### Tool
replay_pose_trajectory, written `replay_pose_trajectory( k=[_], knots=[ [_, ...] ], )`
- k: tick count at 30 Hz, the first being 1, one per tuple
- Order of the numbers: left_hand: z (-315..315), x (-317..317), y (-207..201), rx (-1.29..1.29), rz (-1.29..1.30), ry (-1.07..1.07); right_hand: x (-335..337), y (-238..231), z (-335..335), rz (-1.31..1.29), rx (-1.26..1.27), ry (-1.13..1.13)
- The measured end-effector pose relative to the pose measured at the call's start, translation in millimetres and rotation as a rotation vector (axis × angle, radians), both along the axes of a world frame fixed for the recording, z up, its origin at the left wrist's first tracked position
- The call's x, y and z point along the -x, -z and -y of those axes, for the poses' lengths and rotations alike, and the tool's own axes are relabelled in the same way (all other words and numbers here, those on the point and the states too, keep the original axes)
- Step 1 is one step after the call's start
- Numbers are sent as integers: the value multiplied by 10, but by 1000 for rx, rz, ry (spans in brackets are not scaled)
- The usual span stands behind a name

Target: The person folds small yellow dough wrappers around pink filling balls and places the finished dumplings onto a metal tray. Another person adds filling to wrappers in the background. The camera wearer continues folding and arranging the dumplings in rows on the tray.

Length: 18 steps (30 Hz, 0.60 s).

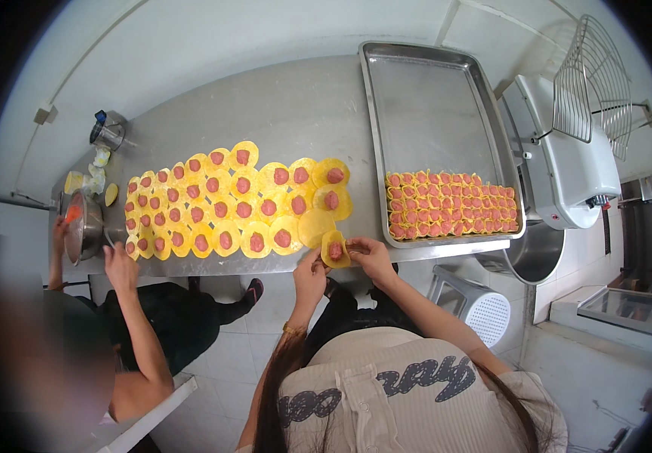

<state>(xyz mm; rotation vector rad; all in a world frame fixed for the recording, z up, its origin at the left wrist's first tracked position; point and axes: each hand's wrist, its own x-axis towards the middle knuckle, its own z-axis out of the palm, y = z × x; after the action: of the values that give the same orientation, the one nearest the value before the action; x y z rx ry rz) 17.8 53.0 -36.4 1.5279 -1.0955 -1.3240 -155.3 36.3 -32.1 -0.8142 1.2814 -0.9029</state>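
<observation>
At the table's front edge, my left hand [310, 270] and my right hand [372, 260] pinch a round yellow dumpling wrapper [333, 260] from either side. Its edges are lifted a little around a lump of pink minced filling [335, 250]. Just behind it lies a plain yellow wrapper [314, 224] with no filling showing. To the left spread several rows of flat, overlapping wrappers [224, 230], each topped with a filling lump. On my right, a large metal tray [439, 106] holds tight rows of shaped, open-topped dumplings [451, 204] in its near half.
A co-worker at the left has one hand [120, 268] by the wrappers and another [60, 230] at a metal bowl [88, 226]. A metal cup [107, 130] stands behind. Right of the tray are a white mixer [549, 151] with wire guard [594, 83], a steel bowl [541, 257] and a stool [486, 315].
</observation>
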Motion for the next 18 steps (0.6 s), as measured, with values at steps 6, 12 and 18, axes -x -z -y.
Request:
replay_pose_trajectory(
  k=[6,12,18],
  knots=[
    [-26,71,-170,5,-223,-40,-39,-60,-19,129,15,-28],
    [34,37,-312,-236,-316,-77,-31,-168,43,35,36,19],
    [90,69,-414,-158,-505,-120,-69,-438,51,256,86,43]
  ],
)
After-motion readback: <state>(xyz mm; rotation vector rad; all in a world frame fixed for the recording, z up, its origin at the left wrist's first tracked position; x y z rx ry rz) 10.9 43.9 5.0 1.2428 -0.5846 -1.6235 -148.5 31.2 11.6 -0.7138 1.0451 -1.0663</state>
